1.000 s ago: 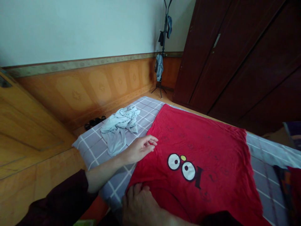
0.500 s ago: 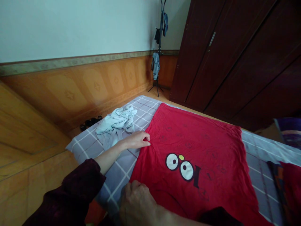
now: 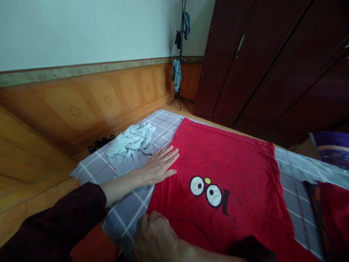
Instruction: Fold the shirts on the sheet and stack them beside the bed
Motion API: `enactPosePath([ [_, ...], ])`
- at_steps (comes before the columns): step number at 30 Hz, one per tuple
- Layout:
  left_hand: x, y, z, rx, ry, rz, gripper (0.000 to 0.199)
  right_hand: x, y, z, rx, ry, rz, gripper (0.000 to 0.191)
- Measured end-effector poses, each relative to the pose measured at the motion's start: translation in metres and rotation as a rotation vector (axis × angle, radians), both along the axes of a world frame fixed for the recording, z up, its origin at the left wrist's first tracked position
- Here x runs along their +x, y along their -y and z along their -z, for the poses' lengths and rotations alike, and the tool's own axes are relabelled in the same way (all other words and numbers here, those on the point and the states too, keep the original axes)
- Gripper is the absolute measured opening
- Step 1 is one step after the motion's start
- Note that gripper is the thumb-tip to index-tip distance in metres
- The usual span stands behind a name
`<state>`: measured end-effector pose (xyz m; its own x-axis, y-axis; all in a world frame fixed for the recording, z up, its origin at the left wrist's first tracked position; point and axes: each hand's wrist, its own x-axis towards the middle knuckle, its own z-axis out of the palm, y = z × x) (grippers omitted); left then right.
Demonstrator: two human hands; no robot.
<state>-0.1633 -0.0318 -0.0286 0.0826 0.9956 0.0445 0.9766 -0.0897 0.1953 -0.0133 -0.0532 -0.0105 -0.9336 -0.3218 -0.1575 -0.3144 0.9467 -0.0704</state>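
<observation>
A red garment (image 3: 234,163) with a cartoon-eye print lies spread over the checked bedding. My left hand (image 3: 159,167) rests with its fingers stretched out across the garment's left edge, palm down. Lower in the view, my right hand (image 3: 154,233) is closed on the garment's near left corner; its fingertips are partly hidden. Just beyond my left hand, a crumpled pale blue cloth (image 3: 131,143) lies on the bed.
The bed (image 3: 94,165) ends at the left above a tiled floor. Dark shoes (image 3: 100,143) stand beside it. A coat rack (image 3: 180,47) and a dark wardrobe (image 3: 245,72) are behind. More folded clothes (image 3: 334,214) lie at the right.
My left hand has let go of the garment's edge and opened flat on it. My right hand keeps its hold. The view has shifted slightly.
</observation>
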Motion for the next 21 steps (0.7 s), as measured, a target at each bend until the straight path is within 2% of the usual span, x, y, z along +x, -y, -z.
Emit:
enactPosePath([
  [3, 0.007, 0.001, 0.002, -0.056, 0.032, 0.209, 0.073, -0.003, -0.001, -0.008, 0.014, 0.028, 0.023, 0.028],
  [4, 0.010, 0.000, 0.003, -0.069, 0.030, 0.225, 0.072, -0.003, -0.001, -0.010, 0.028, 0.036, 0.030, 0.027],
  [6, 0.013, -0.004, 0.007, -0.040, 0.007, 0.076, 0.069, -0.002, 0.000, -0.008, 0.039, 0.037, 0.021, 0.025],
  [7, 0.014, -0.007, 0.009, -0.018, 0.001, 0.002, 0.069, -0.002, 0.000, -0.004, 0.033, 0.018, 0.008, 0.024],
  [8, 0.015, -0.010, 0.011, -0.007, 0.004, -0.013, 0.072, -0.001, 0.001, 0.001, 0.025, -0.015, 0.001, 0.025],
  [11, 0.013, -0.022, 0.013, -0.039, 0.042, 0.199, 0.073, 0.002, 0.004, 0.023, 0.018, -0.108, 0.046, 0.029],
  [12, 0.012, -0.025, 0.011, -0.036, 0.046, 0.214, 0.071, 0.003, 0.005, 0.030, 0.013, -0.134, 0.056, 0.029],
  [15, 0.009, -0.027, 0.002, 0.107, 0.064, -0.005, 0.060, 0.004, 0.009, 0.049, -0.026, -0.200, 0.053, 0.026],
  [17, 0.011, -0.018, -0.001, 0.197, 0.110, -0.069, 0.048, 0.002, 0.011, 0.060, -0.054, -0.235, 0.088, 0.024],
  [19, 0.014, -0.005, 0.002, 0.170, 0.120, 0.020, 0.042, -0.001, 0.014, 0.069, -0.072, -0.247, 0.130, 0.024],
  [21, 0.016, 0.002, 0.011, 0.061, 0.058, 0.132, 0.047, -0.004, 0.015, 0.075, -0.085, -0.250, 0.142, 0.027],
])
